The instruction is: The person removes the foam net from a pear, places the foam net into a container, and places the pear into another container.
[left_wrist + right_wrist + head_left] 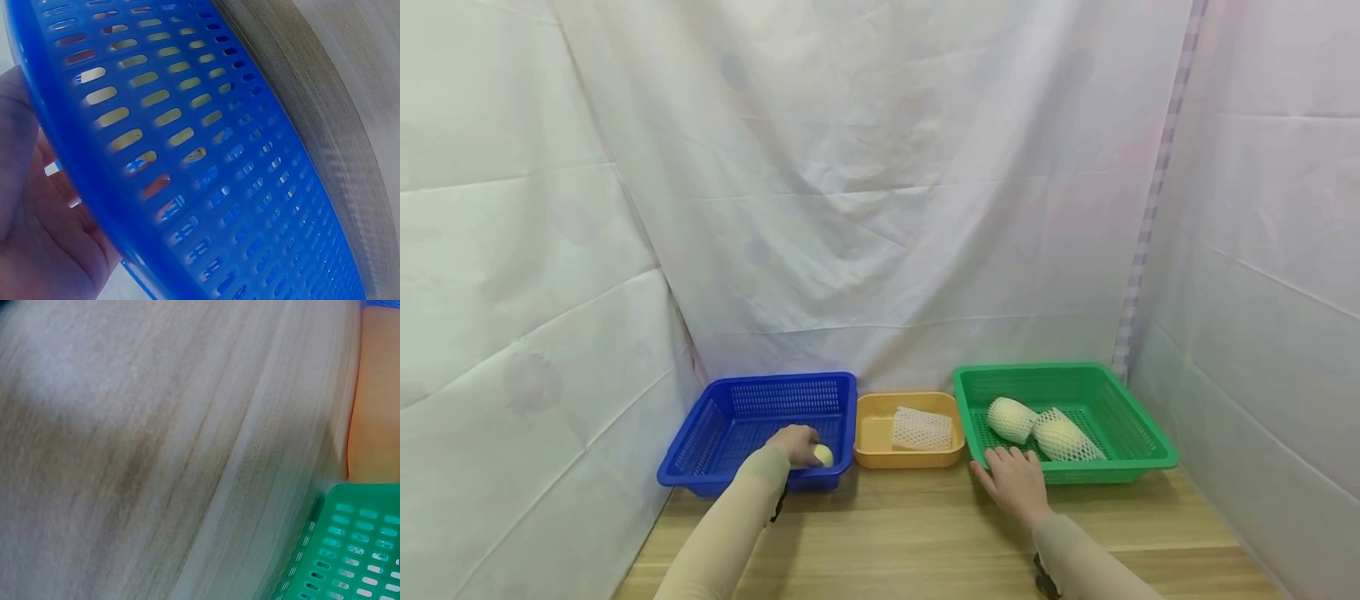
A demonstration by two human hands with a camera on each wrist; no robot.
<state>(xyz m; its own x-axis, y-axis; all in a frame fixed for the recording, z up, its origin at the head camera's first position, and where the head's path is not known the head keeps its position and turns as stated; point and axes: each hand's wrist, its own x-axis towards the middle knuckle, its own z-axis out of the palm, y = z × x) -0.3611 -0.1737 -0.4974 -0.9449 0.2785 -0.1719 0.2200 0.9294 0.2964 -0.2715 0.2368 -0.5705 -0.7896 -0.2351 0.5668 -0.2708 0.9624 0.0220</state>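
Note:
My left hand [797, 444] reaches over the front rim into the blue basket [730, 385], its fingers around a pale yellow round fruit [823, 455] at the basket's front right corner. Through the slots of the wall, the left wrist view shows parts of the fruit [156, 98] with fingers about it; the wall hides much of the grip. On the near left rim of the green basket [1138, 417] rests my right hand [1017, 482], fingers extended and holding nothing. Inside that basket lie two pale fruits in white foam nets, one at the left [1011, 419] and one nearer the middle [1063, 437].
Between the baskets stands a small yellow-orange tray [872, 423] with a flat white foam net [922, 429] in it. All three containers stand on a wooden table [895, 533]. White cloth [880, 208] hangs behind and along both sides.

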